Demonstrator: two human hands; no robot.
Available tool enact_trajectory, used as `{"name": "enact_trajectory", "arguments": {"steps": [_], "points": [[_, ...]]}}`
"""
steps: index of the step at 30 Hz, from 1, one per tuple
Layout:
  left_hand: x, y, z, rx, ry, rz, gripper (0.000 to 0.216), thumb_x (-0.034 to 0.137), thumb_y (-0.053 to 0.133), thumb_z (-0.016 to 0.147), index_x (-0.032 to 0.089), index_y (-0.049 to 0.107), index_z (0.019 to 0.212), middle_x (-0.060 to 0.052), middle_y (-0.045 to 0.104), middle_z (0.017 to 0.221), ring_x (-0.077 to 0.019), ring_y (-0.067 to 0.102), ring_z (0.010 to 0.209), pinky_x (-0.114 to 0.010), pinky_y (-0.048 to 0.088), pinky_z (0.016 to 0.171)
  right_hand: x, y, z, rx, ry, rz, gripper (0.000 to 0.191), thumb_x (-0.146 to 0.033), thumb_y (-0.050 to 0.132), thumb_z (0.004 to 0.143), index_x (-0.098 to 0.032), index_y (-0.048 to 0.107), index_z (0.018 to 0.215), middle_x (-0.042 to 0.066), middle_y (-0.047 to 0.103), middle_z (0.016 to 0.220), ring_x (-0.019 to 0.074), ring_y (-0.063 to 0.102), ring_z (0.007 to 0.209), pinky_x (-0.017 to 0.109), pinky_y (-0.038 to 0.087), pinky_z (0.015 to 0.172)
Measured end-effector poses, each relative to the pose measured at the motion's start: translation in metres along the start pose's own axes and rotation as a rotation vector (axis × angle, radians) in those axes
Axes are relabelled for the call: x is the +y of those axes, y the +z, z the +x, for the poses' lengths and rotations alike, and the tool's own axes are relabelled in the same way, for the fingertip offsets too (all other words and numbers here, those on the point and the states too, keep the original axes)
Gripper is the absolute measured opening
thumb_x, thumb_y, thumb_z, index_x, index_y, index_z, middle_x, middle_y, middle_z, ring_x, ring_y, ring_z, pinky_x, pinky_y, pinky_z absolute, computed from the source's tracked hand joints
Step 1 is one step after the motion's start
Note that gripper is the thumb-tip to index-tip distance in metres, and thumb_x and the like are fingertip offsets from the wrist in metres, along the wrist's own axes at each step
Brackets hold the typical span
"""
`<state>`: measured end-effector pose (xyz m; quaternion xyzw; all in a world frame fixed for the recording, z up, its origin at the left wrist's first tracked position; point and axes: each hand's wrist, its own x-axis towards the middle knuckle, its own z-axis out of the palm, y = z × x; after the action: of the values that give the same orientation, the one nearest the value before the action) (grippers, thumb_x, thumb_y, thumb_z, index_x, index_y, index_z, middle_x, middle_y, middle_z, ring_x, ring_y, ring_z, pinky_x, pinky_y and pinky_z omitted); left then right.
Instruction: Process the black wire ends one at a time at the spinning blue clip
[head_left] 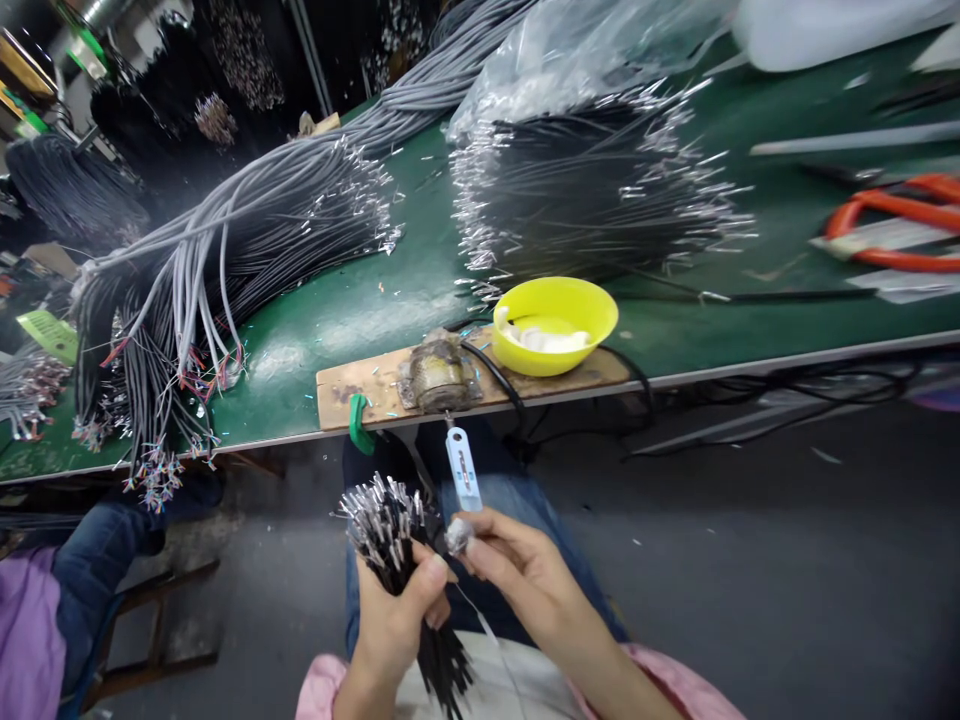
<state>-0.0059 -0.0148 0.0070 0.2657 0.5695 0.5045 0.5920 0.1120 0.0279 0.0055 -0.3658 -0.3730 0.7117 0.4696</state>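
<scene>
My left hand (397, 615) is closed round a bundle of thin black wires (386, 525) with bare silver tips pointing up. My right hand (517, 565) pinches a small silvery wire end (457, 537) just right of the bundle, thumb and fingers pressed together. Directly above it hangs a white tag-like blade (463, 468) under a small metal device (439, 375) fixed to a wooden board (360, 385) clamped at the table edge. A yellow bowl (555, 325) with whitish stuff inside sits on the board's right end.
On the green table (337, 310) lie a big heap of grey cables (247, 230) at left and a pile of black wires (592, 185) under clear plastic. Orange-handled cutters (892, 230) lie at far right. Another person's jeans-clad leg (97, 555) shows at lower left.
</scene>
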Motion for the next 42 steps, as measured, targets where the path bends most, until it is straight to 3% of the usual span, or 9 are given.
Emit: {"name": "enact_trajectory", "arguments": {"steps": [8, 13, 20, 23, 26, 29, 35, 38, 42], "points": [[-0.001, 0.001, 0.001, 0.036, -0.032, -0.025, 0.046, 0.056, 0.073, 0.057, 0.018, 0.049, 0.067, 0.003, 0.052, 0.051, -0.0028, 0.034, 0.033, -0.022, 0.029, 0.036, -0.011, 0.001, 0.002, 0.009, -0.112, -0.119, 0.033, -0.047, 0.066, 0.071, -0.019, 0.056, 0.055, -0.001, 0.048, 0.055, 0.0133, 0.043, 0.051, 0.025, 0.038, 0.049], [0.001, 0.002, 0.003, 0.038, -0.054, -0.034, 0.047, 0.055, 0.075, 0.055, 0.017, 0.050, 0.066, 0.004, 0.050, 0.048, -0.0018, 0.032, 0.031, -0.021, 0.027, 0.034, -0.002, 0.003, 0.002, 0.041, -0.080, -0.065, 0.031, -0.043, 0.067, 0.070, -0.019, 0.057, 0.052, -0.001, 0.049, 0.055, 0.0145, 0.044, 0.054, 0.026, 0.039, 0.052], [0.012, 0.012, 0.010, 0.087, -0.071, -0.044, 0.046, 0.051, 0.079, 0.050, 0.015, 0.051, 0.057, 0.011, 0.034, 0.034, -0.0005, 0.027, 0.027, -0.016, 0.025, 0.029, 0.012, -0.003, 0.002, 0.218, -0.233, 0.085, 0.023, -0.029, 0.069, 0.069, -0.021, 0.059, 0.050, -0.001, 0.050, 0.051, 0.0149, 0.044, 0.052, 0.028, 0.037, 0.052], [0.012, 0.012, 0.010, 0.181, -0.045, -0.058, 0.047, 0.048, 0.081, 0.048, 0.015, 0.050, 0.058, 0.009, 0.041, 0.038, 0.0002, 0.029, 0.028, -0.015, 0.025, 0.029, -0.001, -0.010, 0.001, 0.319, -0.303, 0.022, 0.016, -0.026, 0.070, 0.068, -0.023, 0.060, 0.055, -0.001, 0.051, 0.053, 0.0158, 0.045, 0.053, 0.029, 0.037, 0.051], [0.008, 0.011, 0.006, 0.136, -0.018, -0.061, 0.044, 0.048, 0.079, 0.052, 0.016, 0.051, 0.063, 0.005, 0.052, 0.046, -0.0007, 0.033, 0.028, -0.017, 0.028, 0.030, -0.013, -0.010, 0.001, 0.244, -0.250, -0.170, 0.008, -0.027, 0.073, 0.064, -0.023, 0.067, 0.067, 0.002, 0.059, 0.062, 0.0173, 0.050, 0.057, 0.029, 0.040, 0.053], [0.006, 0.009, 0.003, 0.079, -0.004, -0.078, 0.038, 0.046, 0.078, 0.057, 0.017, 0.054, 0.066, 0.003, 0.055, 0.049, -0.0015, 0.036, 0.029, -0.018, 0.030, 0.032, -0.015, -0.005, 0.000, 0.141, -0.271, -0.266, 0.016, -0.033, 0.069, 0.070, -0.021, 0.065, 0.062, 0.002, 0.057, 0.059, 0.0166, 0.049, 0.057, 0.028, 0.041, 0.055], [0.014, 0.007, 0.004, -0.061, 0.039, -0.035, 0.035, 0.046, 0.077, 0.059, 0.017, 0.058, 0.060, 0.005, 0.045, 0.042, -0.0028, 0.036, 0.032, -0.019, 0.030, 0.034, -0.013, -0.009, 0.002, -0.084, -0.062, -0.033, 0.036, -0.054, 0.066, 0.069, -0.019, 0.064, 0.070, 0.000, 0.056, 0.062, 0.0146, 0.052, 0.058, 0.025, 0.044, 0.056], [0.017, 0.008, 0.006, -0.045, 0.040, -0.005, 0.040, 0.050, 0.075, 0.059, 0.016, 0.055, 0.061, 0.004, 0.048, 0.046, -0.0021, 0.033, 0.031, -0.020, 0.028, 0.033, -0.016, -0.015, 0.006, -0.006, -0.131, -0.108, 0.030, -0.049, 0.066, 0.072, -0.019, 0.065, 0.071, 0.002, 0.058, 0.066, 0.0160, 0.054, 0.062, 0.026, 0.044, 0.059], [0.016, 0.008, 0.007, -0.013, 0.045, 0.034, 0.043, 0.055, 0.071, 0.062, 0.016, 0.053, 0.062, 0.004, 0.048, 0.048, -0.0023, 0.033, 0.032, -0.020, 0.028, 0.033, -0.020, -0.013, 0.006, -0.023, -0.338, -0.284, 0.016, -0.036, 0.070, 0.071, -0.021, 0.070, 0.076, 0.004, 0.063, 0.067, 0.0185, 0.053, 0.063, 0.029, 0.043, 0.060]]}}
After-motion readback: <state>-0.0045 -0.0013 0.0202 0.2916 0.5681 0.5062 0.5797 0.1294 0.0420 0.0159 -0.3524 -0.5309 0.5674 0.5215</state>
